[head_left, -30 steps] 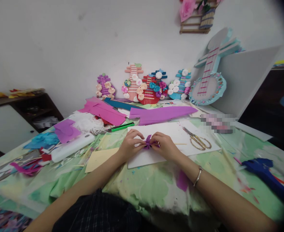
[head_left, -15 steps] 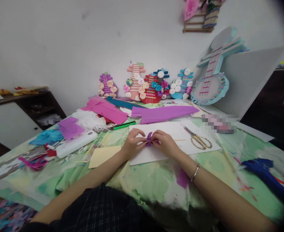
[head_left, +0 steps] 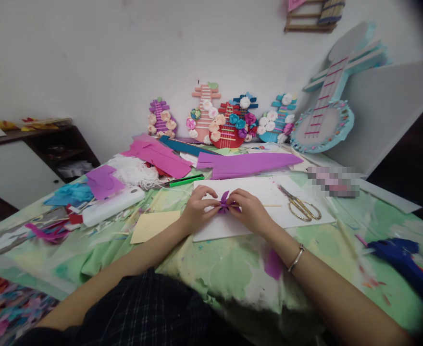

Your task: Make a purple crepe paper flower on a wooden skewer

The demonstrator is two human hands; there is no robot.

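Observation:
A small purple foam flower piece (head_left: pixel 226 202) is pinched between both my hands over a white board (head_left: pixel 258 190) on the table. My left hand (head_left: pixel 197 207) has its fingers curled around the piece's left side. From the right, my right hand (head_left: pixel 249 211), with a bracelet at the wrist, grips it with closed fingers. A thin wooden stick (head_left: pixel 273 205) pokes out past my right hand. Gold scissors (head_left: pixel 301 205) lie closed on the board to the right.
Purple (head_left: pixel 247 164) and pink foam strips (head_left: pixel 159 157), white thread (head_left: pixel 134 172), a green pen (head_left: pixel 182 181), a white bottle (head_left: pixel 112 205) and a yellow card (head_left: pixel 154 226) litter the green cloth. Small decorated foam guitars (head_left: pixel 226 122) and one large guitar (head_left: pixel 323 115) lean on the wall. A blue glue gun (head_left: pixel 399 252) lies right.
Both hands keep hold of the purple piece, with only slight finger movement. The camera has tipped a little, shifting the scene up and to the right.

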